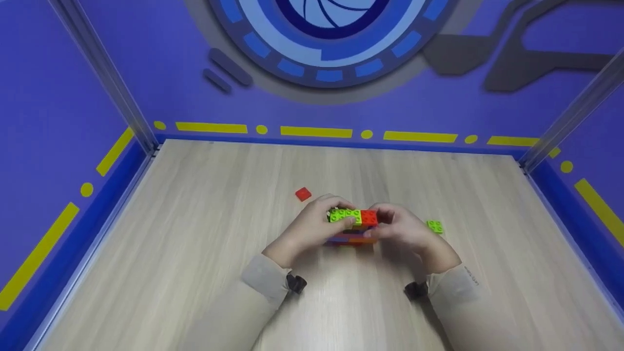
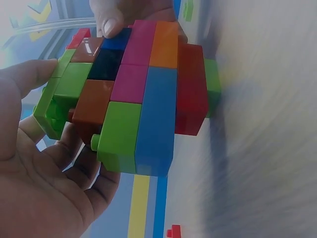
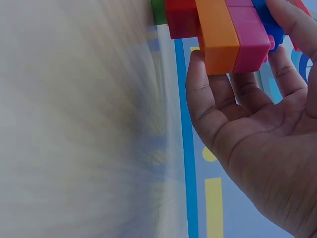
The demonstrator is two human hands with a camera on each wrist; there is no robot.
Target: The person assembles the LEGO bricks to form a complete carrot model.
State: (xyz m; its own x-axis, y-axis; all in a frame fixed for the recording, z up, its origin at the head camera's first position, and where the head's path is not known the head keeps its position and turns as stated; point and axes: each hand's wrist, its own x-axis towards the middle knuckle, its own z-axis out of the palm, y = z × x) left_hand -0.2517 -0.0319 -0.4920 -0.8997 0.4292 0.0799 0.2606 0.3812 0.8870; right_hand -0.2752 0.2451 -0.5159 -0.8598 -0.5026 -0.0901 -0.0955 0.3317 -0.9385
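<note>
Both hands hold a stack of toy building bricks [image 1: 350,240] low over the middle of the table. My left hand [image 1: 314,222] grips its upper left part, thumb on the near side and fingers curled behind. At the right end, my right hand [image 1: 403,226] has its thumb in front and its fingers round the back. Lime-green bricks and a red one [image 1: 369,217] form the top, studs up. Lower courses in the left wrist view include a long blue brick [image 2: 157,119], an orange brick [image 2: 164,44], magenta bricks and a red brick [image 2: 192,89] near the bottom.
A loose red brick [image 1: 303,194] lies on the wooden table [image 1: 219,195], behind and left of the stack. A lime-green brick [image 1: 435,226] lies just right of the right hand. Blue printed panels [image 1: 317,112] wall the table at the back and sides.
</note>
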